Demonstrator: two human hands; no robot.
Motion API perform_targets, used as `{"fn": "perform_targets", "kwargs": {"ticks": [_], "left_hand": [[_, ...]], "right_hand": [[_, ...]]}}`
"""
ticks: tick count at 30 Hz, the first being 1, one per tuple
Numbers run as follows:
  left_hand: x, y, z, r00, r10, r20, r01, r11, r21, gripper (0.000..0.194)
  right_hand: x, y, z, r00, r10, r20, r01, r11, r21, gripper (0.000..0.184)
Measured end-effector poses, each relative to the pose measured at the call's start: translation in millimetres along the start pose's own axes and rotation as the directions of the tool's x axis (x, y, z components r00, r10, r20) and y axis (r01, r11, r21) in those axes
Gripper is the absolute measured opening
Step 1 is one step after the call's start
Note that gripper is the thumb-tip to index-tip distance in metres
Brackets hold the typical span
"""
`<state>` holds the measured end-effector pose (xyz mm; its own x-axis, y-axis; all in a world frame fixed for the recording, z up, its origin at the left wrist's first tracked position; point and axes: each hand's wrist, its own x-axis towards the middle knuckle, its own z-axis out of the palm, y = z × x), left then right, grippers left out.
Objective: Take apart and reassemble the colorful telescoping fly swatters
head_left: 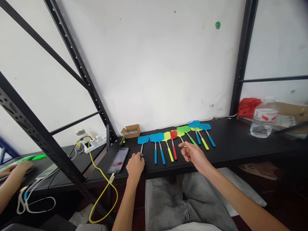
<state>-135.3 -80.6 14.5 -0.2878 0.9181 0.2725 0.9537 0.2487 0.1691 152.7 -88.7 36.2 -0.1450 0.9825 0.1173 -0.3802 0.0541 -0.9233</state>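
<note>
While the right hand [193, 155] hovers, fingers parted, and the left hand [136, 165] grips the leftmost blue fly swatter [143, 139] by its handle on the black tabletop [229, 138], the step looks like positioning it, the next move calling for clearance from the cardboard box [133, 131] behind.

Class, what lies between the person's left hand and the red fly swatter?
The head view shows two blue swatters and a yellow swatter between the left hand and the red fly swatter.
</note>
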Motion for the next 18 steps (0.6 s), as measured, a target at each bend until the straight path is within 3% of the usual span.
{"fn": "perform_targets", "kwargs": {"ticks": [4,11,18], "left_hand": [[0.6,1.7,-0.6,0.999,-0.021,0.037,0.022,1.000,-0.021,0.037],[1.8,2.3,0.7,0.999,-0.043,-0.027,0.039,0.992,-0.119,0.045],[-1.0,15.2,-15.1,0.999,-0.014,-0.051,-0.007,0.917,-0.398,0.048]], "right_hand": [[-0.2,-1.0,-0.3,1.000,0.008,-0.010,-0.008,1.000,0.001,0.043],[5.0,5.6,-6.5,1.000,-0.003,0.000,0.003,1.000,0.023,0.043],[8.8,8.0,-8.9,1.000,0.015,-0.026,-0.014,1.000,0.026,0.042]]}}
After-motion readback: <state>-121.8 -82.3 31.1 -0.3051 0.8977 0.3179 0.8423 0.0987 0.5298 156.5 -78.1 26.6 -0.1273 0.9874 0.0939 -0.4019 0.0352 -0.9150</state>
